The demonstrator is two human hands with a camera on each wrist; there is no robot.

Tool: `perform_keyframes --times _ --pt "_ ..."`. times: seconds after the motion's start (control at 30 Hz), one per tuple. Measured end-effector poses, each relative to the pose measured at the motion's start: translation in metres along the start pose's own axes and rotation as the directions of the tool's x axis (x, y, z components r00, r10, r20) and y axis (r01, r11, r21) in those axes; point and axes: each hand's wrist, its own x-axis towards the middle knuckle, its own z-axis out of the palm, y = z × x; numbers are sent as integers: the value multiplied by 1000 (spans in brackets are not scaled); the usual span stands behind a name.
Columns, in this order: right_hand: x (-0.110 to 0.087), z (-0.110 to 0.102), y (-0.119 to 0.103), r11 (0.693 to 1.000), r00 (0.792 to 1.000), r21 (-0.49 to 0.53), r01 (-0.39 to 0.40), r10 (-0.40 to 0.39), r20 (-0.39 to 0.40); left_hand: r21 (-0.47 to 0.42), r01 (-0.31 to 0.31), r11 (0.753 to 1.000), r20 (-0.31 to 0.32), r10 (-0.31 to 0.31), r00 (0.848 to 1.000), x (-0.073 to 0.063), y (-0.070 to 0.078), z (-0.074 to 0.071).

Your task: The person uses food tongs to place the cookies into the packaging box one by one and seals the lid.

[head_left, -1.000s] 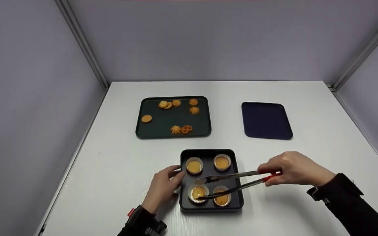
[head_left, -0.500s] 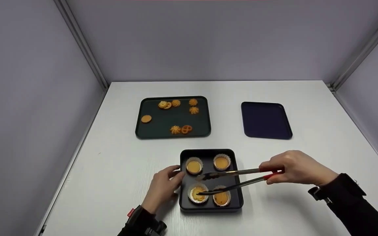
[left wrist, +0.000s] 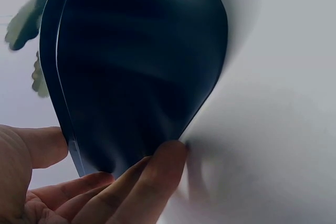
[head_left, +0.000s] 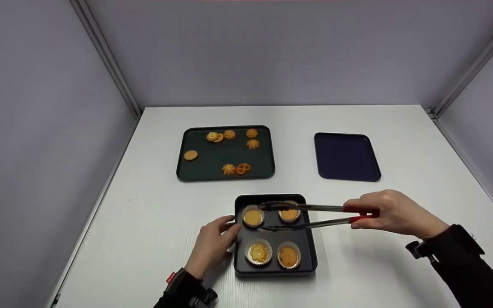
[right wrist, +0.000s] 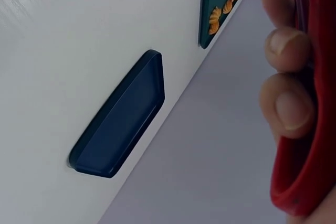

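A black square baking pan (head_left: 272, 276) holds several white paper cups with baked goods. In the near row are a pale-yellow-topped cookie (head_left: 258, 252) and a darker cookie (head_left: 289, 257). A smooth round yellow piece (head_left: 253, 218) fills the far left cup; the far right cup (head_left: 290, 216) is partly covered by tongs. My right hand (head_left: 394, 214) grips the red-handled tongs (head_left: 319, 208), whose spread jaws hang over the pan with nothing visible between them. My left hand (head_left: 214, 241) holds the pan's left side, thumb at the rim and fingers along the outer wall.
Behind the pan lies a dark green tray (head_left: 208, 164) with several cookies, including a pretzel (head_left: 243, 168) and a plain round biscuit (head_left: 191, 155). A dark blue tray (head_left: 347, 156) rests at the back right of the white table (head_left: 144, 214). Grey panels surround the table.
The tongs have moved away from me, from over the near row of cups to the far row, along with my right hand. My left hand and the pan have stayed put.
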Motion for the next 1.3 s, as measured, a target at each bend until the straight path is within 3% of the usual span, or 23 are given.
perform_keyframes --times 0.3,0.47,0.7,0.93,1.17,1.3 --pt "-5 -5 5 993 989 69 -95 102 -105 -26 9 1000 10 -9 1000 0 2 -1" --pt "-5 -6 5 980 963 -43 -193 181 -199 -24 9 1000 5 -9 1000 0 2 -1" --pt "-4 -6 8 907 877 -128 -400 339 -340 -18 13 1000 12 -13 1000 -1 3 -1" --pt "-8 -3 15 840 801 -176 -513 394 -450 -22 28 999 26 -27 999 0 2 -1" --pt "-12 -3 28 791 733 -140 -595 463 -498 -10 6 1000 16 -6 1000 -1 2 -1" --pt "-16 -4 34 741 679 -99 -664 542 -494 -8 7 1000 14 -7 1000 -1 2 -2"
